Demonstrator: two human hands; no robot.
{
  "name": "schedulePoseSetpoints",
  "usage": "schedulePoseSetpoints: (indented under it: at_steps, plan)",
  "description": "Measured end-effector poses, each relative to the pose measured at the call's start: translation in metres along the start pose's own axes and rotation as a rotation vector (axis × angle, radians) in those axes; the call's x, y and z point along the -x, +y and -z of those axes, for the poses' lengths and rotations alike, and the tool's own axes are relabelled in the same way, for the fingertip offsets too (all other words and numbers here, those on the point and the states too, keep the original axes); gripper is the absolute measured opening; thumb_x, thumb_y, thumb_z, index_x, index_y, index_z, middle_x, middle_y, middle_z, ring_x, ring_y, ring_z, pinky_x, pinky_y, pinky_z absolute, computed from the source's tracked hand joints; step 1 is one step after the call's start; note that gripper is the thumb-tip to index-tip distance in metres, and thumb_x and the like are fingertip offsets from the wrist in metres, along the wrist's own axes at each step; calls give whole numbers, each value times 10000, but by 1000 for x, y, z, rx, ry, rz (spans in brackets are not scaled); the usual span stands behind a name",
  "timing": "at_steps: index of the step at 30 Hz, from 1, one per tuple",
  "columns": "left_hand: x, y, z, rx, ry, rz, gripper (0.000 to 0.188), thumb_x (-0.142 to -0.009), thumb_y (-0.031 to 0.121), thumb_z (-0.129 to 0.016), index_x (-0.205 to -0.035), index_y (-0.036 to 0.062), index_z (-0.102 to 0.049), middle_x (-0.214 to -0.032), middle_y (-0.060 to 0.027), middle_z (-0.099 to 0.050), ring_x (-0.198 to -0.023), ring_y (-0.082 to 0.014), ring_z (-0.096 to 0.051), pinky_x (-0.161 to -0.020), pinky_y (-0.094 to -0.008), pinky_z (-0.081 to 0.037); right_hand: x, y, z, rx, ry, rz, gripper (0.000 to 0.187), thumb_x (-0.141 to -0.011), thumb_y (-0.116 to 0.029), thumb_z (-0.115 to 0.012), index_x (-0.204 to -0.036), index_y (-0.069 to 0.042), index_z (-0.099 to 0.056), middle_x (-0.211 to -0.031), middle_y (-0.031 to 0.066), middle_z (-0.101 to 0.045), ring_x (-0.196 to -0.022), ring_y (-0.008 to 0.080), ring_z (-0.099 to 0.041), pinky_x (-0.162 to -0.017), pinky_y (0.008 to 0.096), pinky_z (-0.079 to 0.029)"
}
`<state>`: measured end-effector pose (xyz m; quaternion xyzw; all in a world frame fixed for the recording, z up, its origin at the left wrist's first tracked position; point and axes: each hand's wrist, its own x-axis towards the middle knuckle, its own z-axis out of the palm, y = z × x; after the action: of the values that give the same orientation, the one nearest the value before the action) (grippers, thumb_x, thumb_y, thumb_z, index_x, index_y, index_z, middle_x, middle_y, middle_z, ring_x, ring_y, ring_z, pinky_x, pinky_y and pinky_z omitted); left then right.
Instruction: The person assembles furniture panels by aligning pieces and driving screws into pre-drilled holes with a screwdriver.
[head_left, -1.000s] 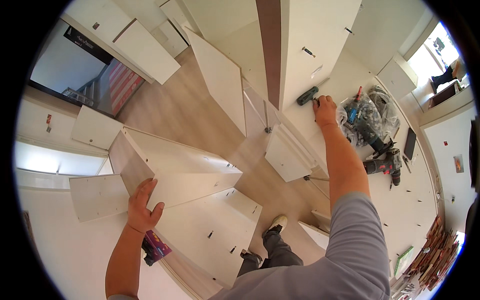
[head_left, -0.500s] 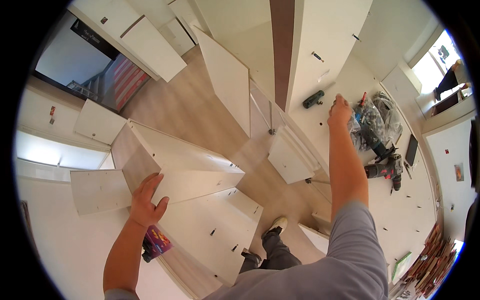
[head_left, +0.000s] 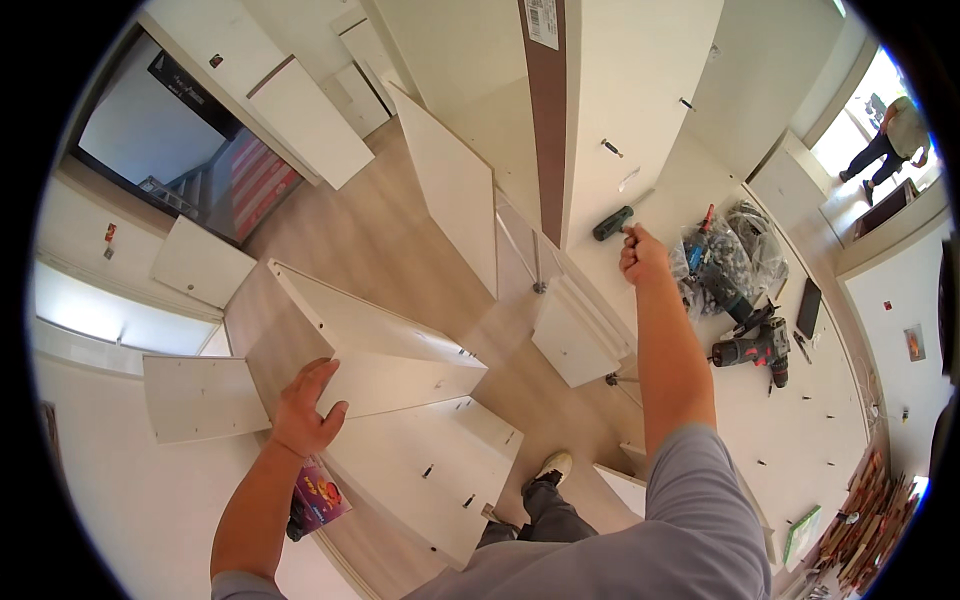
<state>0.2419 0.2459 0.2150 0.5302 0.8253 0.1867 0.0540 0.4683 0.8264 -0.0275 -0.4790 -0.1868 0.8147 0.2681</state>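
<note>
My left hand (head_left: pixel 308 408) is open, its fingers laid on the near end of an upright white panel (head_left: pixel 400 385) and the thumb apart. The panel is joined at an angle to another board. My right hand (head_left: pixel 645 255) reaches over a white worktop, its fingers curled together. What they hold, if anything, is hidden. Just beyond the fingertips lies a dark green screwdriver (head_left: pixel 612 223). To the right of that hand are clear plastic bags of small fittings (head_left: pixel 715 258) and a black and red cordless drill (head_left: pixel 760 350). Connecting bolts (head_left: pixel 612 149) stick out of a tall white panel.
Below the left hand lies a white board (head_left: pixel 440 470) with bolts standing in it. Loose white panels (head_left: pixel 445 180) lean across the wooden floor (head_left: pixel 340 225). A purple box (head_left: pixel 320 495) sits by my left forearm. Another person (head_left: pixel 895 140) stands far right. Wood strips (head_left: pixel 865 530) are piled lower right.
My right hand has moved left and nearer the screwdriver, covering the small dark pieces beside it. The view has shifted slightly. My left hand stays on the panel's end.
</note>
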Motion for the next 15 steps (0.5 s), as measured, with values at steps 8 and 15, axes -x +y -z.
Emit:
schedulePoseSetpoints:
  at_steps: [8, 15]
  plan:
    - [-1, 3, 1, -28, 0, -16, 618, -781, 95, -772, -1367, 53, -581, -1331, -230, -644, -1170, -425, -658, -980, -446, -566, -8, 29, -41, 240, 116, 17, 382, -1092, -397, -535, -814, -138, -496, -637, -21, -461, -489, 130, -380, -441, 299, -298]
    - [1, 0, 0, -36, 7, -17, 614, -783, 101, -778, -1364, 63, -586, -1330, -229, -647, -1170, -420, -659, -968, -444, -570, -22, 29, -21, 329, 47, 84, 347, -1096, -376, -528, -894, -96, -496, -610, 44, -490, -468, 180, -421, -437, 352, -325]
